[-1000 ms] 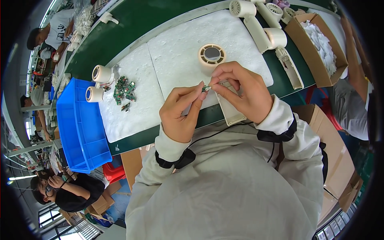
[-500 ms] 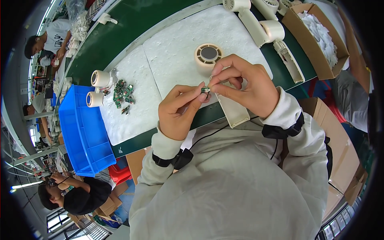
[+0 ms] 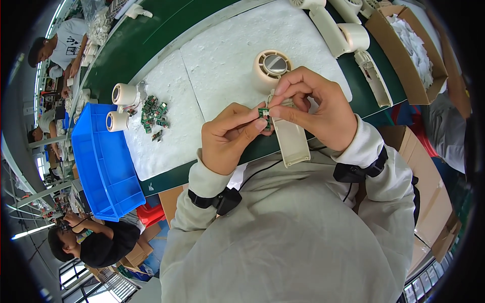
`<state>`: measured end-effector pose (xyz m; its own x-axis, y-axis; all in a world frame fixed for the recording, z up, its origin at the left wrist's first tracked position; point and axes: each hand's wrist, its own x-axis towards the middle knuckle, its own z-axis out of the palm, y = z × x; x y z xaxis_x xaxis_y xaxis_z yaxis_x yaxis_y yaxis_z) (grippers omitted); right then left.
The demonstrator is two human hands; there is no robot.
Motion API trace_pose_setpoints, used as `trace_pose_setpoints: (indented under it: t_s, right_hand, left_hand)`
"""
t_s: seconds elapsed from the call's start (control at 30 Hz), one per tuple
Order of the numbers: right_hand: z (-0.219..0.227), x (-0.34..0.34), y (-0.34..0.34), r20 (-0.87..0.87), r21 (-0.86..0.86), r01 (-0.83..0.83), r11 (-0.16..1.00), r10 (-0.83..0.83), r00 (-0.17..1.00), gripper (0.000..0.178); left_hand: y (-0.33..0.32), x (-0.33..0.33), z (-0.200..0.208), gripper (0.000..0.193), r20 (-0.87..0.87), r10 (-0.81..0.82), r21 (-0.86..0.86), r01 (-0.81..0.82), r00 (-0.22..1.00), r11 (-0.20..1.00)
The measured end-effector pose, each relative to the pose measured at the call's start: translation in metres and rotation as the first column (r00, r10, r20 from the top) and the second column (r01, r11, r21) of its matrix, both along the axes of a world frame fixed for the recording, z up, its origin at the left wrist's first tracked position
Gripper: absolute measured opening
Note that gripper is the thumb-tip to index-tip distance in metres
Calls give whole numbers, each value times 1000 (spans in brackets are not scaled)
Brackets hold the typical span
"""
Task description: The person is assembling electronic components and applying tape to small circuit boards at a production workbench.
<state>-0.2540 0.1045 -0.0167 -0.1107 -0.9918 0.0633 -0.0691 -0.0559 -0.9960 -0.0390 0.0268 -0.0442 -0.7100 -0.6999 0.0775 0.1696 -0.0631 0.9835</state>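
My left hand (image 3: 230,135) pinches a small green circuit board (image 3: 263,114) between thumb and fingers. Against the board's right edge, the thumb and forefinger of my right hand (image 3: 316,108) are closed; a small pale bit shows at their tips, but its kind is unclear. Under my right hand lies a cream handheld fan, its round head (image 3: 273,65) just beyond my fingers. The fan's hollow handle shell (image 3: 294,146) reaches toward me below the hands, and part of the fan is hidden by my right hand.
Several loose circuit boards (image 3: 153,117) lie heaped on the white foam mat (image 3: 174,146), beside two cream fan heads (image 3: 124,94). A blue bin (image 3: 103,161) stands at left. More fan parts (image 3: 351,38) and a carton of white pieces (image 3: 438,76) are at right. Other people work at left.
The circuit board has turned in my left fingers, so more of its face shows. Both hands remain together at the board, and the whole view has shifted slightly.
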Motion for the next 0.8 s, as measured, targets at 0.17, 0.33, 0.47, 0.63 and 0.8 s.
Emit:
trace_pose_setpoints:
  t_s: [0.17, 0.33, 0.47, 0.63, 0.8]
  right_hand:
    - [-1, -4, -1, 18, -80, 14, 997, -12, 1000, 23]
    - [-4, 2, 1, -39, -6, 8, 1000, -8, 999, 22]
    - [2, 6, 5, -3, 53, 17, 998, -17, 1000, 24]
    - [-2, 0, 1, -3, 99, -45, 994, 46, 999, 24]
    - [2, -5, -5, -52, 78, -49, 996, 53, 997, 25]
  left_hand:
    - [-3, -5, 8, 29, -54, -33, 49, 36, 998, 998]
    - [4, 1, 2, 30, -67, -42, 101, 49, 997, 994]
    - [11, 4, 1, 30, -74, -48, 140, 58, 996, 988]
    - [4, 2, 6, 30, 98, -50, 4, 50, 994, 999]
    - [2, -3, 9, 30, -4, -42, 156, 42, 999, 987]
